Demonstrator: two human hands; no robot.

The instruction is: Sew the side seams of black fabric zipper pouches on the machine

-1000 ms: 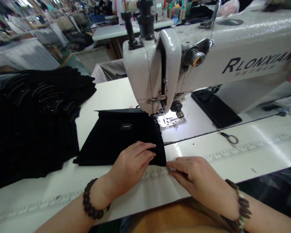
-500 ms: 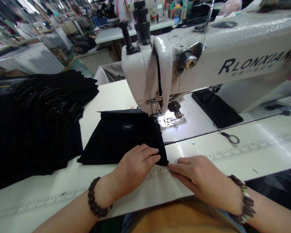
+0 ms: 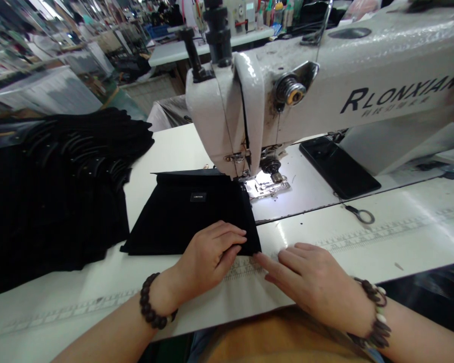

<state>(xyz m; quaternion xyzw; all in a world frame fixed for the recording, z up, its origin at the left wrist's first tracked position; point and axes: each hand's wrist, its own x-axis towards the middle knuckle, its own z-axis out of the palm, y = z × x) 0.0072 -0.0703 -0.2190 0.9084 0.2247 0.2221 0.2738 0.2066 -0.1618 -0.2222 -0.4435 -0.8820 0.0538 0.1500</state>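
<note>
A flat black fabric piece (image 3: 174, 222) with a small dark label (image 3: 198, 196) lies under the head of the sewing machine (image 3: 227, 111). Its right edge runs up to the lit presser foot (image 3: 267, 185). My left hand (image 3: 210, 252) rests on the lower right part of the fabric, fingers laid out flat and the thumb at the near edge. At the near right corner, the index finger of my right hand (image 3: 314, 277) touches the cloth. That hand's other fingers are stretched over the white table, apart from the fabric.
A thick stack of black pieces (image 3: 60, 201) covers the left of the table. A black phone (image 3: 338, 166) lies beneath the machine arm, with a ring-handled strap (image 3: 363, 214) beside it. Printed ruler markings (image 3: 393, 227) run along the near edge. Other workstations stand behind.
My right hand has shifted slightly left, its fingers spreading more at the corner. My left thumb now shows below the fingers. The fabric has barely moved.
</note>
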